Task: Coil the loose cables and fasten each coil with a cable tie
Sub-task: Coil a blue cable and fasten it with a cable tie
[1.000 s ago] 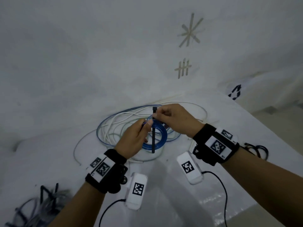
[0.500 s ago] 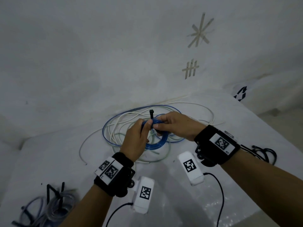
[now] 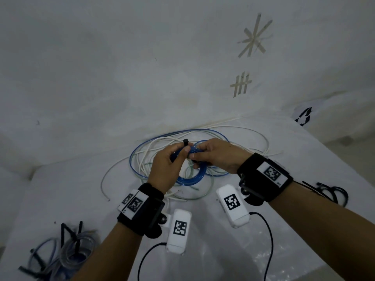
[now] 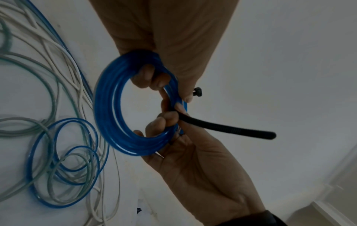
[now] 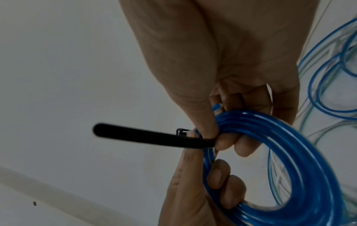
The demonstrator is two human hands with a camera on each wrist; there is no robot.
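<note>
I hold a small coil of blue tubing (image 3: 192, 178) just above the white table (image 3: 304, 159). My left hand (image 3: 182, 156) grips the coil's upper rim, fingers curled through the ring (image 4: 152, 79). A black cable tie (image 4: 228, 129) crosses the strands there. Its square head (image 3: 185, 142) sticks up by my left thumb, and its long tail (image 5: 142, 136) points away from the coil. My right hand (image 3: 195, 158) pinches the tie against the tubing (image 5: 217, 138). The coil (image 5: 289, 145) hangs below both hands.
Loose white, blue and greenish cables (image 3: 154, 153) lie tangled under and behind the hands. Tied coils (image 3: 69, 254) sit at the near left corner. Spare black ties (image 3: 328, 191) lie at the right, near the table's edge. The wall stands close behind.
The tie, upright across the coil's front a second ago, now has only its head showing above the hands. Its tail has passed through the ring. Both hands drew closer together.
</note>
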